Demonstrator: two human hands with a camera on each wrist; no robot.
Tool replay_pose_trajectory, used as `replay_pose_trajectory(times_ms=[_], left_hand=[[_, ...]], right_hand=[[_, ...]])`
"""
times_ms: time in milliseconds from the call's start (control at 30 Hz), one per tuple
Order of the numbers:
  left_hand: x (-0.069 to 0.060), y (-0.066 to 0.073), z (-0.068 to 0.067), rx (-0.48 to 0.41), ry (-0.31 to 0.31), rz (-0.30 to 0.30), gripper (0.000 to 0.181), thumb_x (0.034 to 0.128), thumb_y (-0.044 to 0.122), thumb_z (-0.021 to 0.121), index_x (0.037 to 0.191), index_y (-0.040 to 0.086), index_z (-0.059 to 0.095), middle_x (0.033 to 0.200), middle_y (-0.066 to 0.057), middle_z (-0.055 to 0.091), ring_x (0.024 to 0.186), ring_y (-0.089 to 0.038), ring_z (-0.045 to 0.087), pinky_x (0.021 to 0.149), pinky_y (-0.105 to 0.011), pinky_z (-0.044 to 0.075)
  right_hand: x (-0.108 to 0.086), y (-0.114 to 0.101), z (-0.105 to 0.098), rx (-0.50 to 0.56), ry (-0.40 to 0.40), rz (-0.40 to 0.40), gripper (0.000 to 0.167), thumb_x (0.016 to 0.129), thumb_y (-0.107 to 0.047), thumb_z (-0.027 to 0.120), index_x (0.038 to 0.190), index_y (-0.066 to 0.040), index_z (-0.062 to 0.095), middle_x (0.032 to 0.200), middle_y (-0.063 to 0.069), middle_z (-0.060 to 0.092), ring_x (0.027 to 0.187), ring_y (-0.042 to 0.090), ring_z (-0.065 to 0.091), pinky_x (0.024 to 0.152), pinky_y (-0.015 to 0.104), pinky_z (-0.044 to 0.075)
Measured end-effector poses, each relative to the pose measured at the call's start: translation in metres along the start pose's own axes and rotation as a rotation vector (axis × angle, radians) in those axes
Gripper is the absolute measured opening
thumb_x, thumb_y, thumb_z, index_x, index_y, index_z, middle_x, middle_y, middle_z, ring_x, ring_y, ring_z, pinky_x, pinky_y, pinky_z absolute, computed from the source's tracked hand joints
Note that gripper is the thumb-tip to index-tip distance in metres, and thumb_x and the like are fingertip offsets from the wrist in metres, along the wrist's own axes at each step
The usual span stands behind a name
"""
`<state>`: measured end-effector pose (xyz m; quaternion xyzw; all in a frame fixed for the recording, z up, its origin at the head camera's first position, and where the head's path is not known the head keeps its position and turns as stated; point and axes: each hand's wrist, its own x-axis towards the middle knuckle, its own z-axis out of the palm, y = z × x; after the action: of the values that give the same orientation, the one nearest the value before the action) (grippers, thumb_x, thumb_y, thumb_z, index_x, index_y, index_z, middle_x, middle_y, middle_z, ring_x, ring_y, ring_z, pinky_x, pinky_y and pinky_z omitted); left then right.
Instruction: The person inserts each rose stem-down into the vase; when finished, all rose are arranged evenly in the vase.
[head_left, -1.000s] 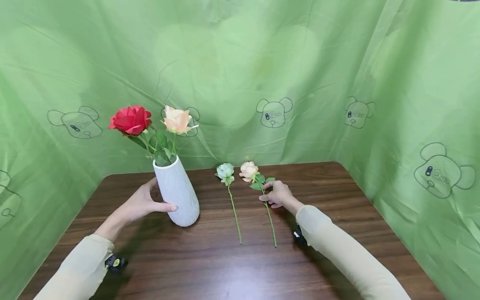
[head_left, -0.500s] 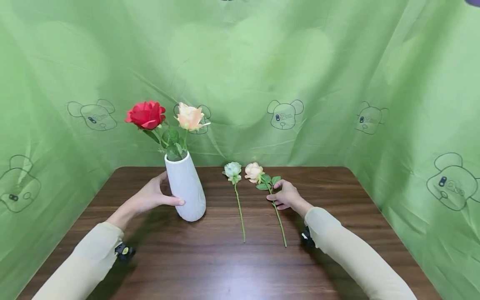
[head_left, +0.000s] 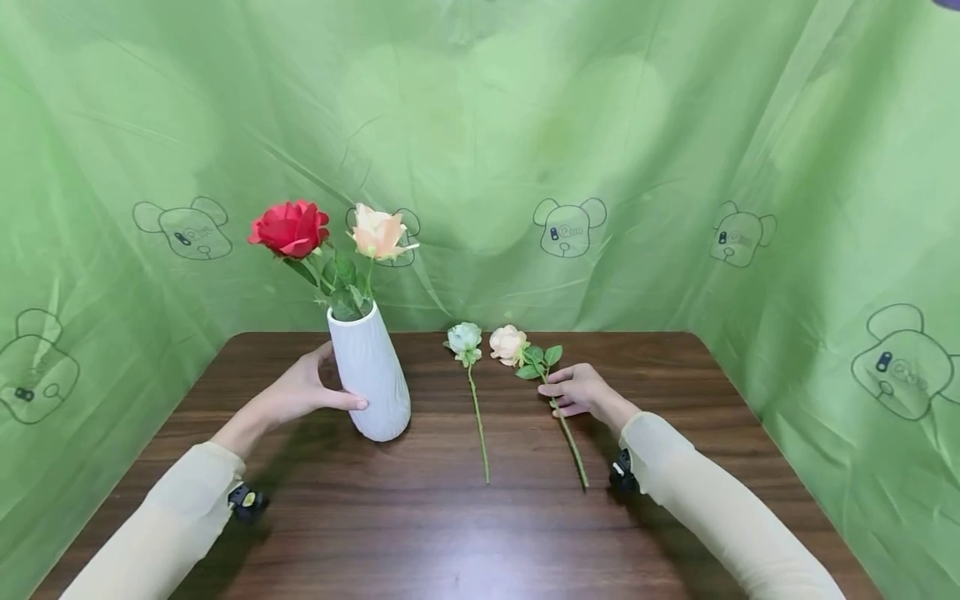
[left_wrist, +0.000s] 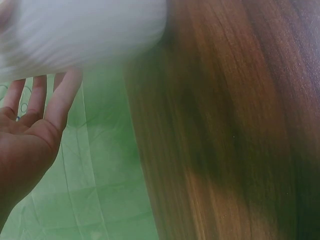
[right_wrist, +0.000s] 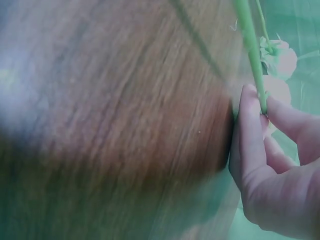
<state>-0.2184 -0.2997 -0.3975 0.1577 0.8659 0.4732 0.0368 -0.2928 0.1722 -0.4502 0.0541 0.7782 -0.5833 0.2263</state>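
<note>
In the head view the left hand [head_left: 303, 392] grips the side of a white vase [head_left: 369, 375], thumb across its front. The vase leans slightly and carries a red rose [head_left: 290, 229] and a peach rose [head_left: 377, 232]. The left wrist view has the fingers of the left hand [left_wrist: 40, 125] against the ribbed vase [left_wrist: 90, 30]. On the right, the right hand [head_left: 583, 390] pinches the stem of a pale peach rose [head_left: 508, 345] below its leaves. Its green stem [right_wrist: 252, 50] runs between thumb and fingers of the right hand [right_wrist: 272, 165] in the right wrist view.
A pale blue-green rose [head_left: 464, 342] lies on the brown wooden table [head_left: 420, 533] between the vase and the right hand. Green cloth [head_left: 480, 150] with bear-face drawings hangs behind and at both sides.
The view has shifted, putting the vase farther right in the picture. The pinched stem's lower end has swung right, and the right hand has moved slightly right with it.
</note>
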Motion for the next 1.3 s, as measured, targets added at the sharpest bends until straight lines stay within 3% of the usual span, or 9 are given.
replay_pose_trajectory(times_ms=[167, 367, 533, 700, 967, 1300], left_hand=[[0.003, -0.001, 0.003, -0.002, 0.003, 0.006, 0.086, 0.0739, 0.029, 0.093, 0.142, 0.007, 0.045, 0.124, -0.010, 0.063, 0.115, -0.028, 0.058, 0.094, -0.051, 0.050], [-0.005, -0.001, -0.005, 0.007, -0.001, -0.035, 0.092, 0.0727, 0.028, 0.094, 0.145, 0.005, 0.042, 0.127, -0.012, 0.062, 0.118, -0.028, 0.057, 0.096, -0.050, 0.048], [0.002, 0.004, -0.012, 0.027, 0.006, -0.026, 0.093, 0.0738, 0.029, 0.093, 0.147, 0.006, 0.041, 0.130, -0.012, 0.060, 0.120, -0.026, 0.056, 0.100, -0.050, 0.045], [-0.002, 0.000, -0.006, -0.007, -0.014, -0.056, 0.092, 0.0732, 0.029, 0.094, 0.145, 0.006, 0.042, 0.130, -0.012, 0.060, 0.119, -0.027, 0.056, 0.099, -0.053, 0.045], [-0.005, -0.003, -0.008, 0.015, 0.007, -0.046, 0.090, 0.0730, 0.029, 0.094, 0.144, 0.008, 0.044, 0.128, -0.010, 0.061, 0.118, -0.025, 0.056, 0.096, -0.048, 0.048], [-0.003, -0.002, -0.005, 0.009, -0.005, -0.051, 0.089, 0.0727, 0.029, 0.094, 0.143, 0.007, 0.044, 0.127, -0.011, 0.060, 0.116, -0.025, 0.056, 0.095, -0.045, 0.048]], right_hand=[[-0.002, -0.003, -0.006, 0.044, -0.003, 0.004, 0.045, 0.093, -0.008, 0.074, 0.131, 0.004, 0.054, 0.102, 0.014, 0.068, 0.075, 0.021, 0.066, 0.067, 0.036, 0.060], [-0.003, -0.009, -0.001, 0.032, -0.064, 0.011, 0.043, 0.100, -0.013, 0.066, 0.137, 0.004, 0.053, 0.117, 0.020, 0.063, 0.083, 0.024, 0.068, 0.073, 0.040, 0.060], [0.000, -0.015, -0.005, 0.019, -0.065, -0.001, 0.041, 0.103, -0.017, 0.062, 0.138, 0.004, 0.053, 0.119, 0.021, 0.062, 0.084, 0.024, 0.069, 0.074, 0.041, 0.060], [0.001, -0.006, -0.007, 0.000, -0.104, 0.041, 0.041, 0.104, -0.015, 0.060, 0.139, 0.004, 0.051, 0.120, 0.020, 0.064, 0.085, 0.024, 0.069, 0.074, 0.042, 0.060], [0.000, -0.014, -0.008, -0.038, -0.173, 0.032, 0.047, 0.103, -0.010, 0.059, 0.144, 0.005, 0.044, 0.129, 0.024, 0.061, 0.089, 0.026, 0.070, 0.077, 0.044, 0.060], [-0.017, -0.024, -0.020, 0.015, -0.232, 0.002, 0.050, 0.102, -0.009, 0.060, 0.147, 0.004, 0.040, 0.145, 0.030, 0.048, 0.113, 0.040, 0.064, 0.081, 0.045, 0.059]])
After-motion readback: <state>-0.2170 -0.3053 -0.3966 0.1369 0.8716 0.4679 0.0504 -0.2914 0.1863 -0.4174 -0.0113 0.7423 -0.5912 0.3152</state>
